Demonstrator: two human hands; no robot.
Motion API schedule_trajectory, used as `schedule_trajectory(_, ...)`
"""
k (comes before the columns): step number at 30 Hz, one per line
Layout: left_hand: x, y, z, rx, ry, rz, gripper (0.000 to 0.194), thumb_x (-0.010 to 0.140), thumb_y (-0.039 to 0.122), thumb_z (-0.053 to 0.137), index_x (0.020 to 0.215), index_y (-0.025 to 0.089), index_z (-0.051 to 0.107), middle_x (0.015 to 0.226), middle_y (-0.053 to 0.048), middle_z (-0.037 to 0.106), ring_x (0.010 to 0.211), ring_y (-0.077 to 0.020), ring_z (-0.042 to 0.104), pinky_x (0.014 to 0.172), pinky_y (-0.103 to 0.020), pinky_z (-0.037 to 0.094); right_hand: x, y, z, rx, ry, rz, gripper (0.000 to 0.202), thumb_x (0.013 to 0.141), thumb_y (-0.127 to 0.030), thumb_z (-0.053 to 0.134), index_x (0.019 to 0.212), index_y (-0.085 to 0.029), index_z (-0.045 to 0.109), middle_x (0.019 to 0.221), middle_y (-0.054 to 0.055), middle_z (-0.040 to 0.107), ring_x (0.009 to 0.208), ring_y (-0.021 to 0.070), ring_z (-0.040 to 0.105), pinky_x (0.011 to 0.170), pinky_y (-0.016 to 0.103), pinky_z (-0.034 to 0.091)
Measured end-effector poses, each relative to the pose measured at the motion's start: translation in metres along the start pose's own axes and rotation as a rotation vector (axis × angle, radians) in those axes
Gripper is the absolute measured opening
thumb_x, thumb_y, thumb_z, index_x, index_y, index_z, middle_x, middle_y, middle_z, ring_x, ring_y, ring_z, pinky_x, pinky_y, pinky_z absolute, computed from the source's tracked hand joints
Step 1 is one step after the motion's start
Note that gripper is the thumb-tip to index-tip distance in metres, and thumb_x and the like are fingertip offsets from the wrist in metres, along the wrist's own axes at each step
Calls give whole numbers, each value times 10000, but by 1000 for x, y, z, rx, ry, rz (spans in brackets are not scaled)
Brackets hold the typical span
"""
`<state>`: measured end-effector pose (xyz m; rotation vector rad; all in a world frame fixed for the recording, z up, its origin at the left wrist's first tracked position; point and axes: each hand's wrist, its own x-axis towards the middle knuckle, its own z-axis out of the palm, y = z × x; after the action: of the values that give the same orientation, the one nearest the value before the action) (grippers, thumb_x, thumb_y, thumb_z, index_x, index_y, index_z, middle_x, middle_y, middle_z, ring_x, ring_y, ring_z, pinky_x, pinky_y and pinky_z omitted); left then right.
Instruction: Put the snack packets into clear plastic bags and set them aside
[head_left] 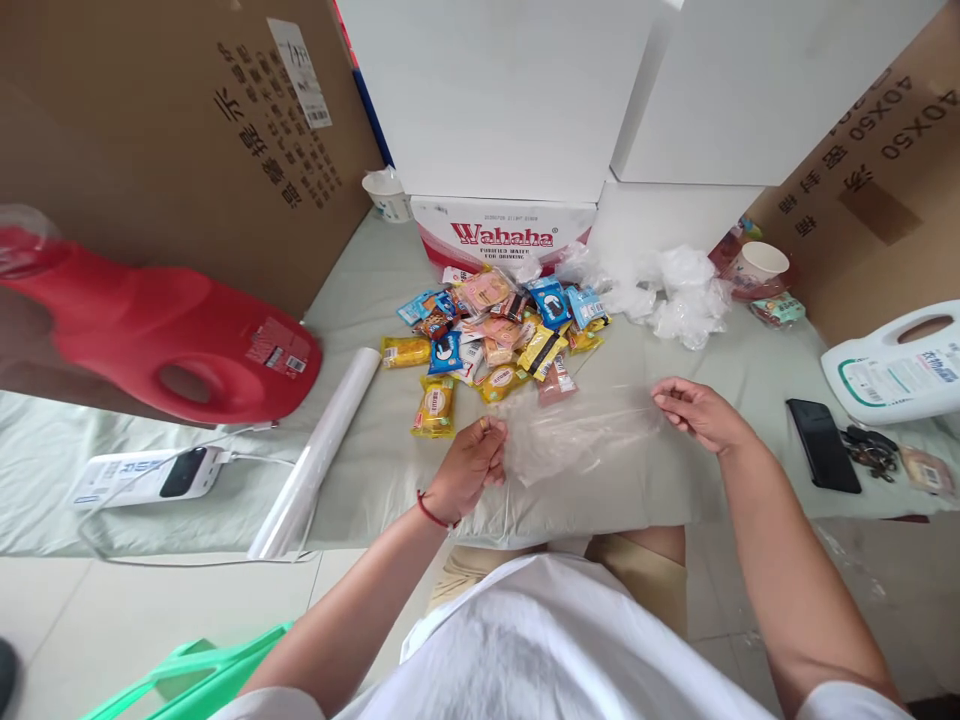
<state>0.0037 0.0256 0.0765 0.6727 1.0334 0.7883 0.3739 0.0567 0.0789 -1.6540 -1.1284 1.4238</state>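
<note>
A thin clear plastic bag (pixel 574 435) is stretched sideways between my two hands, just above the table's near side. My left hand (pixel 472 465) has its fingers closed on the bag's left end. At the opposite end, my right hand (pixel 694 408) pinches the bag's edge between thumb and fingers. Right behind the bag lies a pile of small wrapped snacks (pixel 499 335) in yellow, blue and pink packaging. One yellow wrapped snack (pixel 433 407) lies close to my left hand, apart from the pile.
Crumpled clear bags (pixel 679 290) lie right of the snacks. A roll of plastic bags (pixel 319 450), power bank (pixel 150 475) and red jug (pixel 157 330) are left. Phone (pixel 823 445), keys (pixel 870 450) and white bottle (pixel 900 365) lie right. A Wahaha box (pixel 510 235) stands behind.
</note>
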Motion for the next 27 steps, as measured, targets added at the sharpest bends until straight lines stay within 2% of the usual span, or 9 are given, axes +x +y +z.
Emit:
schedule_trajectory(2, -3, -11, -7, -1, -2, -94, 490, 741, 598, 797, 814, 213, 503, 489, 134, 391, 343, -28, 268, 393, -197, 377, 20, -5, 3, -150, 29, -53, 459, 685, -570, 823, 895, -191, 669, 667, -39, 527, 549, 99, 469, 504, 232, 406)
schedule_trajectory(4, -5, -19, -11, -41, 22, -131, 481, 740, 590, 798, 825, 209, 517, 483, 134, 391, 341, -29, 266, 392, -201, 387, 24, -13, 14, -327, 227, -226, 410, 787, -572, 730, 927, -190, 677, 798, 19, 611, 628, 132, 540, 609, 288, 484)
schedule_trajectory(6, -6, -22, -10, -110, 62, -122, 466, 744, 568, 801, 837, 204, 527, 489, 133, 397, 344, -25, 265, 400, -195, 391, 9, -22, 29, -457, 397, -483, 367, 896, -540, 633, 1037, -205, 688, 994, 72, 655, 713, 152, 584, 690, 314, 515)
schedule_trajectory(8, -4, -19, -8, -183, 88, -104, 443, 746, 527, 813, 848, 196, 537, 495, 133, 397, 350, -17, 264, 404, -181, 378, -17, -25, 47, -553, 273, -695, 366, 936, -501, 615, 1186, -240, 672, 1168, 94, 651, 796, 166, 621, 723, 308, 533)
schedule_trajectory(11, 3, -11, -8, -259, 106, -97, 395, 753, 453, 820, 851, 185, 546, 493, 135, 386, 355, -12, 261, 405, -167, 360, -52, -9, 75, -786, -157, -794, 430, 932, -417, 650, 1340, -284, 631, 1322, 102, 629, 992, 219, 673, 798, 328, 571)
schedule_trajectory(14, 10, -5, -14, -276, 129, -98, 345, 782, 413, 797, 843, 184, 548, 490, 134, 383, 354, -15, 265, 405, -166, 358, -64, 24, 85, -904, -227, -790, 343, 995, -217, 468, 1242, -278, 698, 1158, 85, 708, 972, 218, 690, 776, 341, 583)
schedule_trajectory(18, 11, -2, -31, -215, 213, -63, 325, 794, 414, 779, 830, 188, 549, 486, 133, 380, 347, -17, 256, 396, -167, 348, -68, 50, 48, -765, -154, -784, 355, 977, -133, 427, 1038, -272, 748, 1031, 67, 728, 921, 201, 672, 778, 336, 577)
schedule_trajectory(23, -2, -15, -43, -53, 260, -100, 379, 740, 472, 795, 823, 182, 567, 483, 132, 369, 347, -17, 241, 391, -179, 327, -74, 51, -18, -701, -93, -702, 302, 955, -170, 488, 963, -298, 761, 1090, 56, 730, 956, 210, 651, 772, 347, 572)
schedule_trajectory(27, -22, -32, -46, 243, 253, -176, 421, 729, 502, 765, 958, 194, 591, 511, 117, 409, 358, -64, 312, 368, -206, 266, -64, 48, -36, -824, -50, -681, 317, 915, -202, 481, 893, -295, 783, 1151, 46, 735, 1043, 225, 663, 818, 371, 579)
